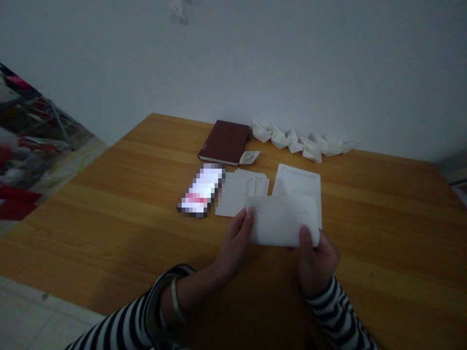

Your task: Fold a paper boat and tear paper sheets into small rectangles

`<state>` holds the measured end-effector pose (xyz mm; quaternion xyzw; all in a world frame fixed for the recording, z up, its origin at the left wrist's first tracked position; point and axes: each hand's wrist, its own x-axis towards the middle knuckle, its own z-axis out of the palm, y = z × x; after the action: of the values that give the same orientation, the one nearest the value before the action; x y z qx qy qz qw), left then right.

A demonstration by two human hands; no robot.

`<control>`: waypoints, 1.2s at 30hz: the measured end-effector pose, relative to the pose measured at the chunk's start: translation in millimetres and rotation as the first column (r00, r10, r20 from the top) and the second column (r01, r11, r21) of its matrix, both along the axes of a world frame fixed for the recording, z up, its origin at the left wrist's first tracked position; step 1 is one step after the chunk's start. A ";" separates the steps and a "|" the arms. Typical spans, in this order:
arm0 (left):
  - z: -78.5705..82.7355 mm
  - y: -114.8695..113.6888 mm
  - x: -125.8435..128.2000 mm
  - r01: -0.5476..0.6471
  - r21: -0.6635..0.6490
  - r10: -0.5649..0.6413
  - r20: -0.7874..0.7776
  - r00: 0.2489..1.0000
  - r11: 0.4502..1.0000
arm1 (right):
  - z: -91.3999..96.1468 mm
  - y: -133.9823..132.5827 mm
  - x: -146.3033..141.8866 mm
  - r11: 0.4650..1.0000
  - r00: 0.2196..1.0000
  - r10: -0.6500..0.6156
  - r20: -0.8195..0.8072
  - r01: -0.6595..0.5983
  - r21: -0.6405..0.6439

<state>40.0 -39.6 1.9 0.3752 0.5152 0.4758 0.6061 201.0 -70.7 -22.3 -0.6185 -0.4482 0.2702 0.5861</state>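
Note:
Both hands hold one sheet of lined paper (282, 223), wider than tall, above the wooden table. My left hand (235, 236) pinches its left edge, thumb on top. At the lower right corner, my right hand (317, 260) grips it with the thumb on the front and the fingers behind. Just beyond the held sheet lies another white sheet (299, 177) with faint writing, partly covered from view. A stack of lined sheets (237, 192) rests left of that, near my left hand.
A blurred, lit phone (202, 189) lies beside the stack. Behind it is a dark red notebook (226, 141), with a small folded paper (250, 157) at its corner. Several folded paper boats (279, 136) line the wall side of the wooden table (127, 194). Clutter (29, 146) sits at far left.

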 end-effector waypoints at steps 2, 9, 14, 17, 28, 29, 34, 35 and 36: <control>1.7 0.0 0.1 -0.002 0.006 0.002 -0.001 1.000 1.000 | -1.6 0.2 0.5 1.000 1.000 -0.005 0.010 0.005 -0.006; 5.4 0.5 1.1 0.003 0.010 -0.003 0.004 1.000 1.000 | -0.4 0.2 -0.3 1.000 1.000 -0.009 0.013 0.009 -0.013; 7.5 -0.3 1.8 -0.003 -0.007 0.002 -0.025 1.000 1.000 | 0.1 0.4 -0.9 0.999 1.000 -0.026 0.003 0.026 -0.026; 9.1 -0.5 2.2 0.001 -0.012 -0.001 -0.028 1.000 1.000 | -0.2 0.2 -1.5 0.999 0.999 -0.031 -0.009 0.031 -0.036; 4.9 -1.1 1.5 0.006 -0.027 -0.006 -0.015 1.000 1.000 | 1.5 0.4 -2.5 0.999 0.999 -0.035 -0.019 0.034 -0.036; 4.5 -0.8 1.3 0.004 -0.022 -0.004 -0.027 1.000 1.000 | 0.4 0.7 -2.2 0.998 0.999 -0.046 -0.014 0.045 -0.036; 2.0 1.1 -1.2 0.027 0.045 -0.021 -0.127 0.992 0.999 | -0.5 5.4 0.1 0.995 0.995 -0.087 -0.057 0.090 0.043; 1.9 1.4 -1.7 0.037 0.059 -0.028 -0.139 0.990 0.998 | 0.4 6.8 0.7 0.993 0.991 -0.087 -0.099 0.093 0.068; 2.0 1.5 -2.0 0.048 0.071 -0.037 -0.147 0.988 0.996 | 1.4 8.1 1.4 0.991 0.986 -0.085 -0.143 0.098 0.086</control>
<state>38.0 -38.0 3.9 0.4421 0.5321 0.4530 0.5623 202.4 -62.6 -20.9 -0.5902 -0.3892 0.2643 0.6559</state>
